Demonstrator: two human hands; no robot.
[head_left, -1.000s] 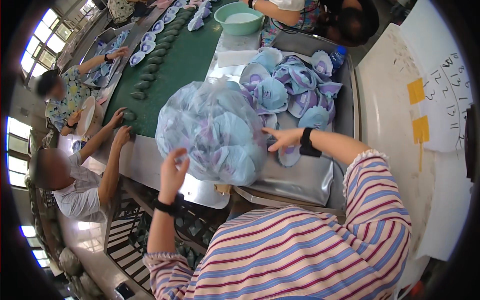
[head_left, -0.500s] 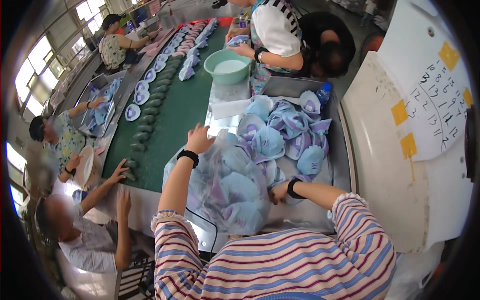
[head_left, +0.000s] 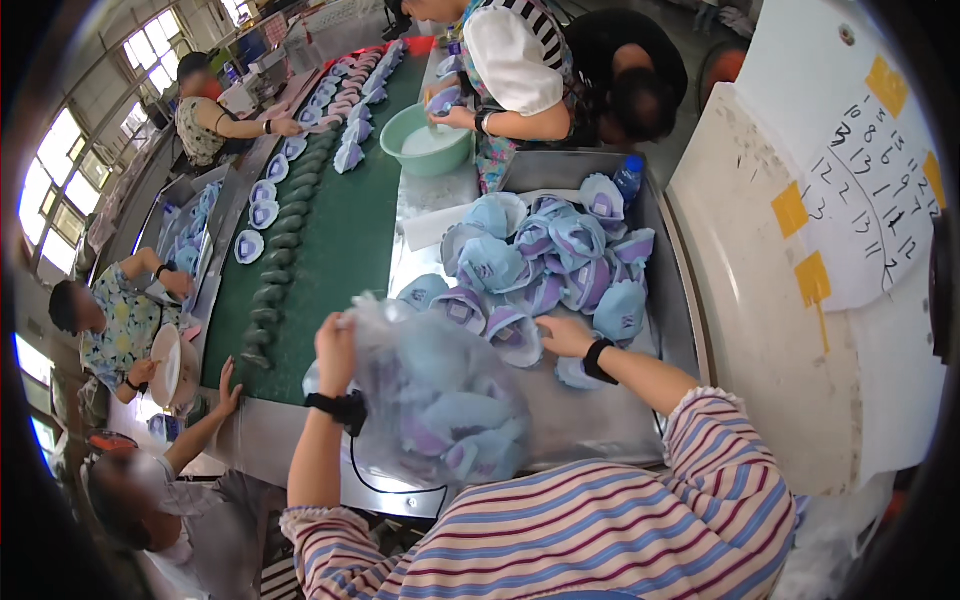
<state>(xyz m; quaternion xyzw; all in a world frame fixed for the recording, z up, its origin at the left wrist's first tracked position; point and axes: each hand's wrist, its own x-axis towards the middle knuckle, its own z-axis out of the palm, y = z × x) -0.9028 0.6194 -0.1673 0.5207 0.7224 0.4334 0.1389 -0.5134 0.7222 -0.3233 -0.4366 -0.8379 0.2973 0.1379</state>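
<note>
You are at a shiny metal tray [head_left: 672, 300] set at the end of a long green belt [head_left: 345, 250] in a bright workshop, with windows [head_left: 55, 170] along your left and a white board [head_left: 860, 170] with yellow tape patches on your right.

From the head camera, your left hand [head_left: 336, 345] is raised at the top edge of a clear plastic bag [head_left: 440, 405], fingers closed around the crinkled film where it gathers. The bag is thin and cloudy, bulging with soft, rounded blue and purple cups, and it rests on the near lip of the tray, against your striped sleeve. A black band sits on that wrist, and a thin dark cord loops below the bag.

Your right hand [head_left: 562, 335] lies low on the tray, just beside the loose pile of cups [head_left: 550, 265]; its fingers are curled toward one cup at the pile's near edge, but you cannot tell from here whether they grip it. The loose cups are domed, pale blue outside and purple within, heaped and tilted every way.

Beyond the pile, another person [head_left: 520, 70] in a white puffed sleeve holds a cup over a round green basin [head_left: 428, 145]. More cups lie in rows along the belt, beside a line of dark oval moulds [head_left: 285, 270], and other people sit along the far side.
</note>
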